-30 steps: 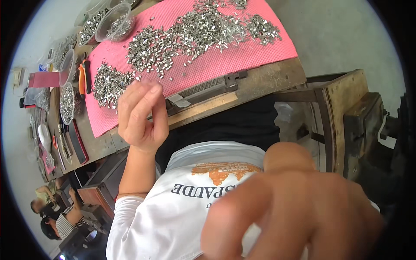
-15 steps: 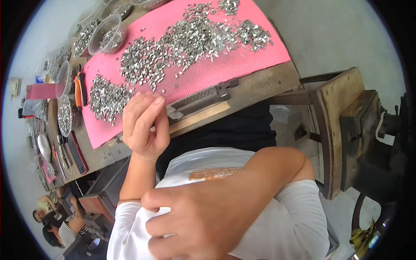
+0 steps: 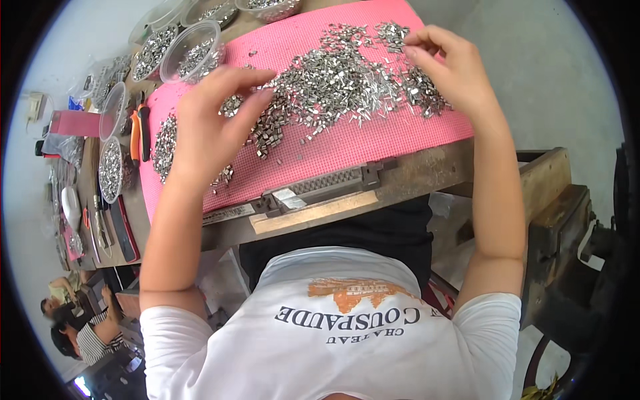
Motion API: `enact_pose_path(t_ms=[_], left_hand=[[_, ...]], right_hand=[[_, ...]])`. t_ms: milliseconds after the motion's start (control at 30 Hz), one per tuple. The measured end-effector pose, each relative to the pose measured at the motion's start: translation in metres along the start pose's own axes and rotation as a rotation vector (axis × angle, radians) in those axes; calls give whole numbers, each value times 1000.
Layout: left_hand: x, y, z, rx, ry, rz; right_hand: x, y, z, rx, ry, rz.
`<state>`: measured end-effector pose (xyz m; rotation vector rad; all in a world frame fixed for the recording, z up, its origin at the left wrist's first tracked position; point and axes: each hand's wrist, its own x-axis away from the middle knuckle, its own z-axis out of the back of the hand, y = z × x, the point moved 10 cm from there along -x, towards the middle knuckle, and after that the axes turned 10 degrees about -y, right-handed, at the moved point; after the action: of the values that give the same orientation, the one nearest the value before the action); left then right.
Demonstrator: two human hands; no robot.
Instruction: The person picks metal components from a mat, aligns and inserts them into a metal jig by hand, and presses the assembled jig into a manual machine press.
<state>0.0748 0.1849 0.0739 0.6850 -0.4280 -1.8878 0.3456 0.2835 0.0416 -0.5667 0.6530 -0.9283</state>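
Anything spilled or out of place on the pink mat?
Minor only: a stray metal bit lies apart from the big heap on the pink mat, near a clear tub.

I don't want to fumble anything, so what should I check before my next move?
1. Left hand free: ok; thumb and forefinger apart, nothing visible between.
2. Right hand free: cannot tell; its fingertips are beside a small heap.
3. Metal pieces in separate heaps: not ok; the middle ones run together.
4. Orange-and-black pliers clear of both hands: ok; left of the pink mat.
5. Ridged metal fixture clear of hands: ok; along the mat's near edge.
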Motion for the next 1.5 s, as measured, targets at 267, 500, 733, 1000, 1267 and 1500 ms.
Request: enact_pose_path(t_ms=[267, 500, 733, 1000, 1267, 1500], left_hand=[[-118, -84, -41, 56, -205, 157], [-166, -105, -64, -5, -222, 214], [-180, -95, -85, -260, -256, 166], [-178, -81, -95, -457, -263, 160], [-44, 22, -75, -76, -457, -262], [27, 20, -76, -98, -293, -63]], right_hand=[[-87, 37, -17, 173, -72, -76], [-111, 49, -36, 413, -161, 21], [-111, 23, -41, 443, -176, -96], [-58, -11, -17, 116, 48, -148], [58, -44, -24, -60, 4, 17], [108, -39, -62, -261, 8, -120]])
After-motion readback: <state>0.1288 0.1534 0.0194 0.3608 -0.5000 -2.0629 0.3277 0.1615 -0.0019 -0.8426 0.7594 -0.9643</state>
